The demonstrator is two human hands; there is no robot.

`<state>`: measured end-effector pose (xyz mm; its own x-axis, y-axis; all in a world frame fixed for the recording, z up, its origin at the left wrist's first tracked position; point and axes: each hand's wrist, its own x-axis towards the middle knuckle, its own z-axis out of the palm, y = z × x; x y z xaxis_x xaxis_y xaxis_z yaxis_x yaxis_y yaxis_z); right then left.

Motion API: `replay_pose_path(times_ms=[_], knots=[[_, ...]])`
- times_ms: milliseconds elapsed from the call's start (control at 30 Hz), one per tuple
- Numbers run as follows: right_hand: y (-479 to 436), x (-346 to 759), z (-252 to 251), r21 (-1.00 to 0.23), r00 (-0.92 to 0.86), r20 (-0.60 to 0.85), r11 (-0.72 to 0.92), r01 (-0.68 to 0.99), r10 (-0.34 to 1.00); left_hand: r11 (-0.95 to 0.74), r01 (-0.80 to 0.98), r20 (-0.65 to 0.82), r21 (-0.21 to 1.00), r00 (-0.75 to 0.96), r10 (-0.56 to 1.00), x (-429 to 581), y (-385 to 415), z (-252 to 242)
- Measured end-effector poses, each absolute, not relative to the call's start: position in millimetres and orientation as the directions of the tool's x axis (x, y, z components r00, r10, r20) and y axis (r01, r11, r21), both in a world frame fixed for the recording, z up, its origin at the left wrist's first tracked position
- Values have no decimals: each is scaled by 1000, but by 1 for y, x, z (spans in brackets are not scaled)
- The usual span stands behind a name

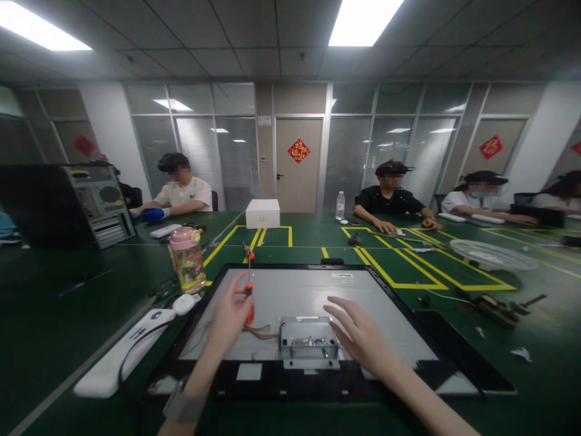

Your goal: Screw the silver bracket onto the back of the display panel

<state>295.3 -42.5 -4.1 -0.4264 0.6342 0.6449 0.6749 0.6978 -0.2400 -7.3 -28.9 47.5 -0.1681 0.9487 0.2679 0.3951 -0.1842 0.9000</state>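
Note:
A flat display panel (pixel 295 290) with a black frame lies in front of me, its grey metal back facing up. On its near part sits a small metal box (pixel 311 330) with connectors along its near side and thin wires (pixel 263 332) running out to the left. Between the thumb and fingers of my left hand (pixel 227 318) is a screwdriver (pixel 250 297) with an orange and black handle, its shaft pointing up and away. Just right of the metal box, my right hand (pixel 358 333) hovers with fingers spread and nothing in them.
At left are a pink-lidded bottle (pixel 187 260), a white power bank-like device (pixel 124 351) with a cable, and a computer case (pixel 97 203). A white box (pixel 262 214) stands ahead. Tools (pixel 494 309) and a dark panel (pixel 463 348) lie right. Several people sit across the green table (pixel 385 309).

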Motion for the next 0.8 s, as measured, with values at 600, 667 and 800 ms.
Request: replay_pose_path(times_ms=[600, 667, 800], knots=[[-37, 276, 38, -689, 131, 718, 670, 277, 684, -227, 51, 194, 973, 364, 911, 60, -21, 41], [-28, 285, 46, -796, 247, 602, 596, 106, 760, -332, 214, 294, 919, 191, 937, 48, -10, 31], [-23, 301, 41, -854, 269, 501, 520, 2, 823, -478, 524, 449, 705, 191, 873, 35, 2, 8]])
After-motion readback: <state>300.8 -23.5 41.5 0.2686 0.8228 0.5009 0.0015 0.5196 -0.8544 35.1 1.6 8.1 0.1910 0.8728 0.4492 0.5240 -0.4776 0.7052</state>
